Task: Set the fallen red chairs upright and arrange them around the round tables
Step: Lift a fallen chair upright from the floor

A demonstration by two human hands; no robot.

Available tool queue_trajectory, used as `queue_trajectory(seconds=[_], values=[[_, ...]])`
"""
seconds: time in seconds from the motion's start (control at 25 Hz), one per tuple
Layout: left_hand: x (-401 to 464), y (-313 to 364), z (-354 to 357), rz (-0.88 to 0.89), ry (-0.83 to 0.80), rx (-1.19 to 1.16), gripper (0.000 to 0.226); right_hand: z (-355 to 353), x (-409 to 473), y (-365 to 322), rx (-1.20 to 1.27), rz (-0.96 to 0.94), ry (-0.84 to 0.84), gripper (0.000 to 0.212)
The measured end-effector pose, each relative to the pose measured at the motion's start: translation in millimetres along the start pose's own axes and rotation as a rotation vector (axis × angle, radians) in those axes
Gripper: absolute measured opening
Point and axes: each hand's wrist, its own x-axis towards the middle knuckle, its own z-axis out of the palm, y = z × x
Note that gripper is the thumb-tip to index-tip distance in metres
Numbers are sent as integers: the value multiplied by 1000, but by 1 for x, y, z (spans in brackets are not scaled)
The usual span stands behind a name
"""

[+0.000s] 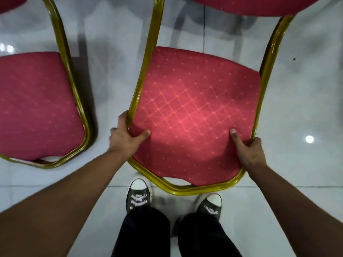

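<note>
Left hand and right hand each grip the front corners of an upright red-cushioned, gold-framed chair on the white tiled floor; a second red chair stands alongside, no round table visible, so placement appears unfinished.

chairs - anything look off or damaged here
No damage shows. The held chair, gripped by the left hand and right hand at its backrest corners, and the chair to the left show gaps between pad and gold frame at their near edges, which may be how they're built.
</note>
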Motion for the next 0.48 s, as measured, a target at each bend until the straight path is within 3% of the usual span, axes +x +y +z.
queue_trajectory(seconds=[0.24, 0.48], values=[[-222, 84, -104, 28, 58, 167, 100, -153, -177, -34, -99, 20, -104, 84], [-408, 201, -217, 43, 74, 456, 72, -313, -331, -100, -140, 43, -325, 85]])
